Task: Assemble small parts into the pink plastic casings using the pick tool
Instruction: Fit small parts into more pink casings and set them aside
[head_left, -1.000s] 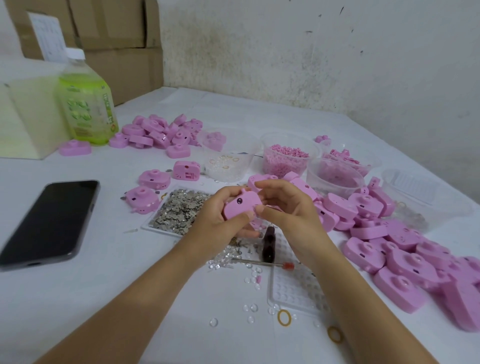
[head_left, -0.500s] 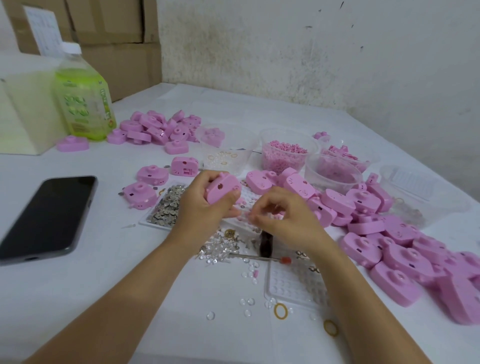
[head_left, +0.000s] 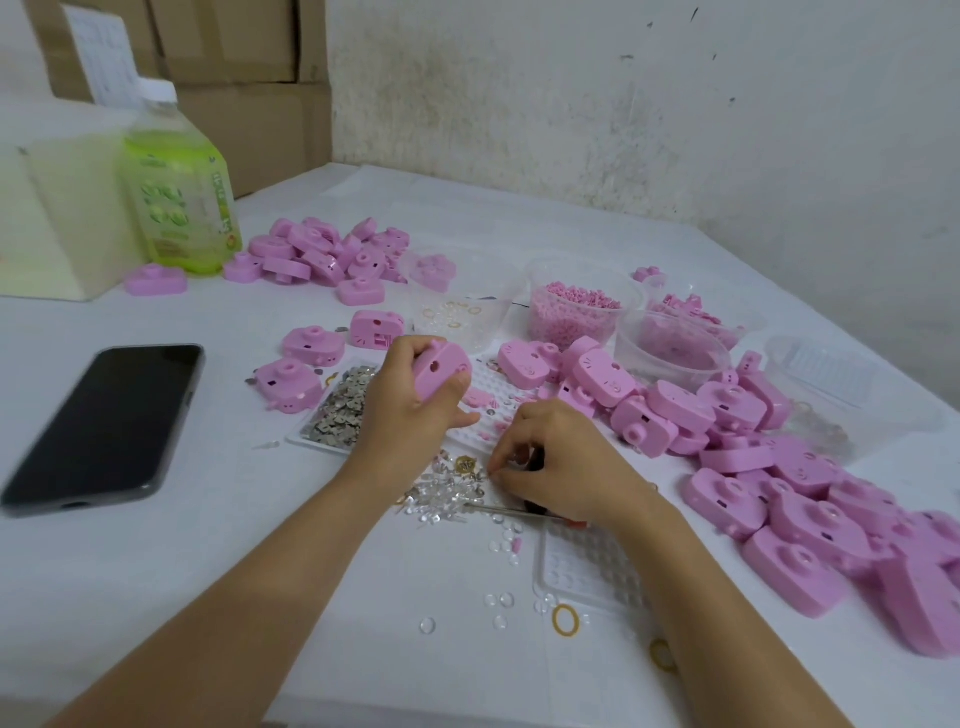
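The right hand (head_left: 563, 470) has dropped away from the pink casing (head_left: 441, 370) to the scattered clear parts (head_left: 447, 496), fingertips (head_left: 496, 467) pinched together; whether they hold a piece is hard to tell. The left hand (head_left: 410, 410) grips the casing, up-left of them. The pick tool (head_left: 511, 510) lies crosswise just beneath them, handle hidden under the wrist.

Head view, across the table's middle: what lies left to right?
Smartphone → tray of silver metal pieces → left hand gripping a pink casing → right hand → pile of pink casings.

The green bottle (head_left: 176, 208) bears an illegible label.
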